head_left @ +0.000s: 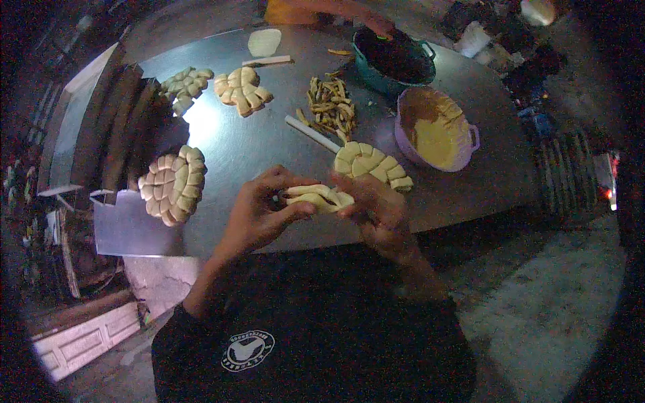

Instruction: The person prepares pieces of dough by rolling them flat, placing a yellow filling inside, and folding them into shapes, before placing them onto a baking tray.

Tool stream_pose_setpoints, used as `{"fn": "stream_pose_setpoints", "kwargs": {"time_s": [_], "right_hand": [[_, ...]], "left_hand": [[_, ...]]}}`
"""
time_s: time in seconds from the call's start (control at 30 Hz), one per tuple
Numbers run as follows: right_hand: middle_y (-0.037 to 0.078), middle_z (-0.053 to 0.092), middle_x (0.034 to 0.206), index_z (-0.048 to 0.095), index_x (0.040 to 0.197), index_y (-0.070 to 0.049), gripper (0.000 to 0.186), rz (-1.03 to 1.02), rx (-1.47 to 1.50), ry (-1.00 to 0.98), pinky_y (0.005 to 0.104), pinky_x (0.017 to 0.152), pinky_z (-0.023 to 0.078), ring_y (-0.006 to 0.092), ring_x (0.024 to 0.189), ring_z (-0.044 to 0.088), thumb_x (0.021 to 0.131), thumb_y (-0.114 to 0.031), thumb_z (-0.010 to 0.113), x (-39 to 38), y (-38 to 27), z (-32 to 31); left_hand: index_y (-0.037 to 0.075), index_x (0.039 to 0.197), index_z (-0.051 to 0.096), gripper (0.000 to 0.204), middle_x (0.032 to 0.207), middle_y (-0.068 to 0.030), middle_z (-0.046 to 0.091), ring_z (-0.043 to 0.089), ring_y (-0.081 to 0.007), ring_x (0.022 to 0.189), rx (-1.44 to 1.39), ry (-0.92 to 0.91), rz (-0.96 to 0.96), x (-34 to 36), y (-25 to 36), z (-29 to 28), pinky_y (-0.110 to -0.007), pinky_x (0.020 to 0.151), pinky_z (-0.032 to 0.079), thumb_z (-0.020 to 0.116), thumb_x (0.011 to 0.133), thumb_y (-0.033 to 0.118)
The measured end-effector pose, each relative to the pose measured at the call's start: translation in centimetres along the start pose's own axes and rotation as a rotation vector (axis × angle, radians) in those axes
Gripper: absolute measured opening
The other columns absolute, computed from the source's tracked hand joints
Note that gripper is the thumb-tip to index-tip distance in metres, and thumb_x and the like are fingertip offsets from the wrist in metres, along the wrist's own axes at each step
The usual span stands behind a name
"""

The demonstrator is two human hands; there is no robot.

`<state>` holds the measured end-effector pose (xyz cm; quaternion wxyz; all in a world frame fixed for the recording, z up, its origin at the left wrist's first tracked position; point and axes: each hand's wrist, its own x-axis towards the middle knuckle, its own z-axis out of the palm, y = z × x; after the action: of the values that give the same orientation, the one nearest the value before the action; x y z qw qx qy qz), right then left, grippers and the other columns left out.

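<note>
A folded piece of pale dough (pixel 314 201) is held over the table's near edge, between my two hands. My left hand (pixel 259 209) pinches its left end, thumb below and fingers above. The right end is gripped by my right hand (pixel 384 209). A dark gap shows between the folds; what lies inside cannot be made out. Just beyond my right hand is a cluster of small dough pieces (pixel 363 160), set close together. A white rod (pixel 313 134), like a small rolling pin, lies past it, beside a heap of brownish strips (pixel 330 107).
On the metal table (pixel 262 144) sit more dough clusters, at left (pixel 173 185) and farther back (pixel 242 91). A flat dough round (pixel 264 42) lies near another white rod (pixel 267 60). Right: a purple basin (pixel 403 138) with yellow contents and a green basin (pixel 379 80). Another person's arm (pixel 356 9) reaches in.
</note>
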<state>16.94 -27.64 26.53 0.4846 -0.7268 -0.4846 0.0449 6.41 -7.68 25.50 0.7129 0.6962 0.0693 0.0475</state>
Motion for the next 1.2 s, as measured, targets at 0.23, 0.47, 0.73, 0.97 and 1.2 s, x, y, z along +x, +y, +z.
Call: {"fn": "stream_pose_setpoints", "kwargs": {"time_s": [0.23,0.47,0.73,0.97,1.2], "right_hand": [[0.014,0.066,0.096,0.07,0.115,-0.007,0.037,-0.178,0.018,-0.036,0.0333,0.074,0.054,0.0219,0.085,0.067,0.081,-0.019,0.076,-1.7,2.8,-0.7],[0.012,0.07,0.097,0.068,0.102,0.0,0.02,0.103,0.273,-0.085,0.0304,0.078,0.056,0.0184,0.082,0.07,0.083,0.003,0.072,-2.4,3.8,0.2],[0.008,0.07,0.095,0.058,0.128,-0.002,0.049,0.185,0.187,-0.237,0.0304,0.083,0.055,0.0143,0.09,0.068,0.082,-0.001,0.075,-0.1,3.6,2.8],[0.005,0.07,0.092,0.072,0.107,-0.002,0.024,0.446,0.106,-0.432,0.0261,0.071,0.05,0.011,0.08,0.064,0.084,-0.007,0.075,3.9,5.6,9.9],[0.008,0.073,0.084,0.075,0.098,-0.003,0.029,0.663,0.051,-0.348,0.0292,0.069,0.05,0.0132,0.076,0.066,0.081,-0.026,0.079,4.0,10.6,17.8]], "left_hand": [[-0.003,0.11,0.069,0.029,0.095,-0.0098,0.063,0.065,-0.0171,0.084,0.037,0.202,-0.016,-1.8,-0.3,4.0,-0.03,0.072,0.056,0.071,0.09,0.018],[-0.003,0.106,0.071,0.029,0.095,-0.0085,0.066,0.063,-0.0151,0.081,-0.289,0.35,-0.072,-4.2,-2.5,4.8,-0.029,0.068,0.054,0.072,0.088,0.019],[0.007,0.102,0.074,0.028,0.085,-0.0057,0.064,0.061,-0.0156,0.075,0.436,0.28,0.109,-3.7,-4.1,0.7,-0.027,0.067,0.048,0.08,0.077,0.018],[0.01,0.1,0.075,0.021,0.085,-0.0063,0.065,0.064,-0.0178,0.075,0.42,0.374,0.102,-3.0,-8.6,-5.0,-0.031,0.069,0.05,0.077,0.08,0.013],[0.008,0.096,0.075,0.017,0.081,-0.0079,0.064,0.065,-0.0256,0.075,0.323,0.3,-0.128,-1.8,-14.7,-10.6,-0.034,0.068,0.051,0.075,0.08,0.014]]}}
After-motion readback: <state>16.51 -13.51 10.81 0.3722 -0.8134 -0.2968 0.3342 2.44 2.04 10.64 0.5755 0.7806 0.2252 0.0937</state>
